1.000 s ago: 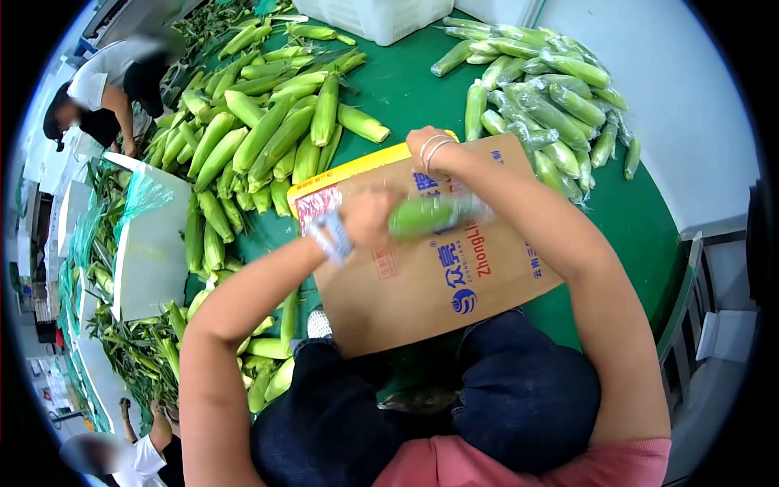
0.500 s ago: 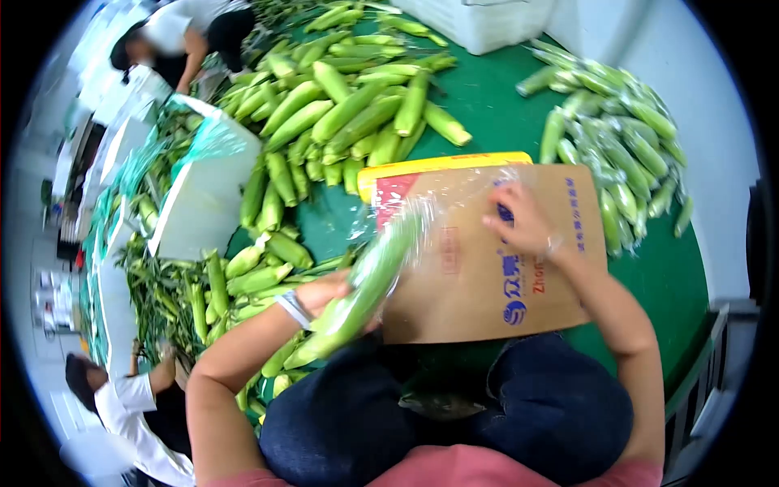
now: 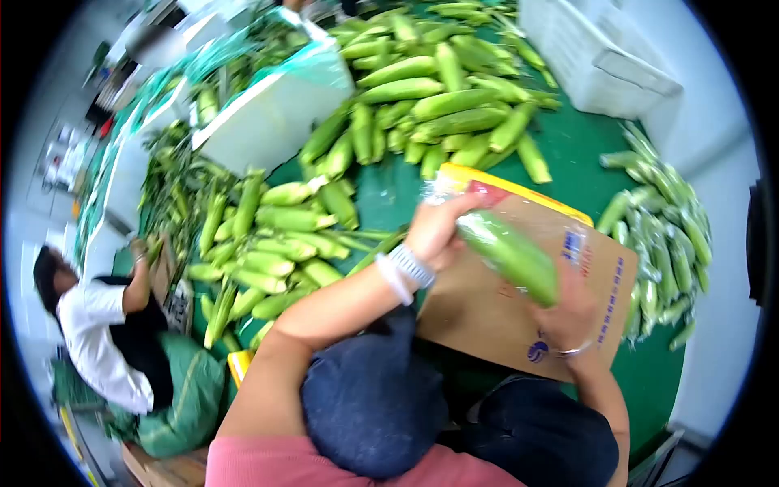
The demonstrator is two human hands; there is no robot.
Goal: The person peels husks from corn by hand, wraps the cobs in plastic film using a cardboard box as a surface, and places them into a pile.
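Observation:
A green ear of corn (image 3: 511, 256), glossy with clear plastic film, is held slantwise above a brown cardboard sheet (image 3: 471, 312). My left hand (image 3: 438, 231) is closed at its upper left end, where crinkled film shows beside the fingers. At the lower right end, my right hand (image 3: 568, 308) is wrapped around the corn, smeared by motion. Blue and red print marks the cardboard, and a yellow edge (image 3: 519, 191) sticks out behind it.
Unwrapped corn (image 3: 454, 105) is heaped on the green table (image 3: 580, 154). Film-wrapped ears (image 3: 661, 252) lie at right. A white crate (image 3: 617, 69) stands behind, white boxes (image 3: 272, 114) at left. Another person (image 3: 105, 316) works at far left.
The corn has turned from slanting up rightward to slanting down rightward, and moved right. My right hand has come from the loose film onto the corn. The view has shifted left.

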